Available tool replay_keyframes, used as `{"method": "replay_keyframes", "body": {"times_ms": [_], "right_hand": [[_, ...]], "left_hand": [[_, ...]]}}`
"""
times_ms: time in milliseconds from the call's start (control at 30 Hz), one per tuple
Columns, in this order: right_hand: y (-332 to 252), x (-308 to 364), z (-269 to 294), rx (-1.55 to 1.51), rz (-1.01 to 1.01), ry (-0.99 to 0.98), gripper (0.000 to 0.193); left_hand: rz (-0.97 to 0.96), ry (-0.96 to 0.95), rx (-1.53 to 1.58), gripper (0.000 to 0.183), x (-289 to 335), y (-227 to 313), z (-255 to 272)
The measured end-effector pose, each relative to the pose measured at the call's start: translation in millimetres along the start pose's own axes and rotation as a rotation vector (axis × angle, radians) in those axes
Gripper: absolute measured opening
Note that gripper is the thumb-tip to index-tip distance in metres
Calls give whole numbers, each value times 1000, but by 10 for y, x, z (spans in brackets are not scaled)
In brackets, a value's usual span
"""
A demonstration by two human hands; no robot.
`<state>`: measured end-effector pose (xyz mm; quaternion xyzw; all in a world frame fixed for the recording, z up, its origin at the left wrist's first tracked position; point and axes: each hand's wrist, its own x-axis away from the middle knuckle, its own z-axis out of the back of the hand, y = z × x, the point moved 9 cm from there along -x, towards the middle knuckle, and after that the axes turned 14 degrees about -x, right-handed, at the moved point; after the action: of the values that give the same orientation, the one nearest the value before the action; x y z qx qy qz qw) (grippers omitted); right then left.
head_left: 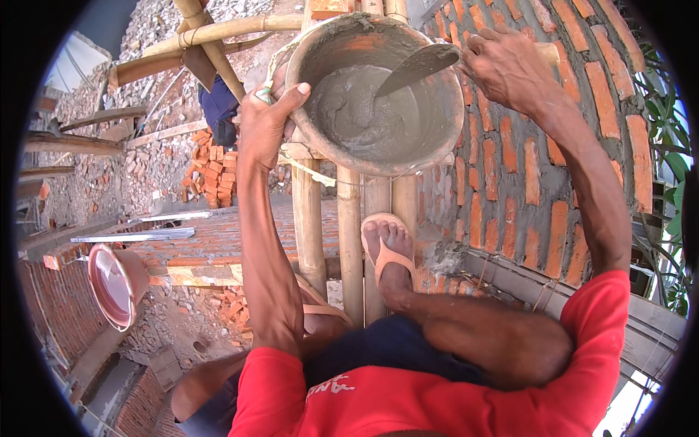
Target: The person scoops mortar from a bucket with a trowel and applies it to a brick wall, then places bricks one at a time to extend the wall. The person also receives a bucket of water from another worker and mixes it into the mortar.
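Note:
A round bucket of wet grey mortar stands on the bamboo poles in front of me, its inside coated with mortar. My left hand is closed on its left rim, thumb over the edge and the fingers mostly hidden behind the side. In my right hand is a trowel, its pale wooden handle end showing past my fist. The grey-smeared trowel blade slants down into the bucket, and its tip touches the mortar.
Bamboo poles run under my sandalled feet, high above the rubble. A brick wall with mortar joints rises close at right. Lower left are a pinkish bucket and stacked bricks. Another person in dark blue is partly hidden behind bamboo.

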<state>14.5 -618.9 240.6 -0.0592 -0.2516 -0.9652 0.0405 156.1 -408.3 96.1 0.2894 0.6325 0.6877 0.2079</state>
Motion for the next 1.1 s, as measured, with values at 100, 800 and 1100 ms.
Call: {"method": "replay_keyframes", "body": {"times_ms": [100,800,1100], "right_hand": [[-534,-147,-249,172,137,-210,17],[-458,-224,0,-123,68,-90,28],[-361,22,329,-392,-200,-290,33]], "left_hand": [[-22,3,-18,54,-11,-27,35],[127,77,609,86,-189,-1368,350],[316,712,796,31,-85,-1920,616]]}}
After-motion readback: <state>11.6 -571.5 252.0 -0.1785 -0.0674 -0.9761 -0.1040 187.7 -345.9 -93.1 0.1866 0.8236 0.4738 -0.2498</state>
